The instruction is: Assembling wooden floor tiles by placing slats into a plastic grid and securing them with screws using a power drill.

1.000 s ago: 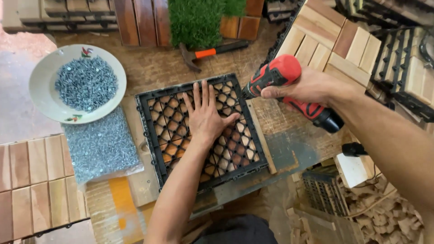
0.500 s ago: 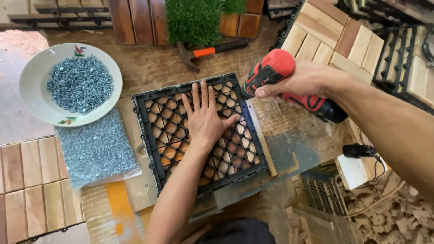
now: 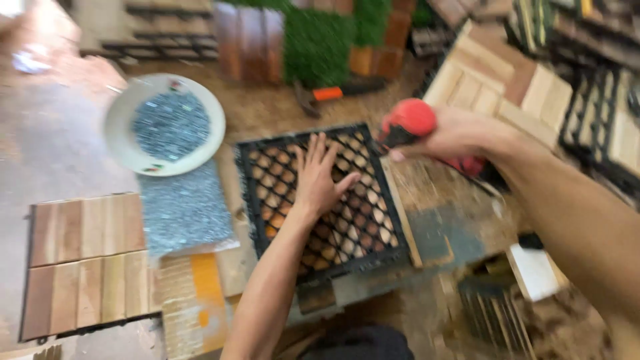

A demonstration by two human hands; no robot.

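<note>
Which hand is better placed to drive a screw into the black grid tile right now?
Right. The right hand already grips the red power drill at the top right edge of the black grid tile, while the left hand lies flat on it.

Left hand point(image 3: 319, 179) on grid point(image 3: 353, 233); plate point(image 3: 120, 143) left, drill point(image 3: 427, 133) right.

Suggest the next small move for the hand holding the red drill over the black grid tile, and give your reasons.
Probably lower the red drill tip onto the black grid tile near its top right corner. The right hand holds the drill just at that edge, while the left hand lies flat on the grid, seemingly steadying it.
</note>
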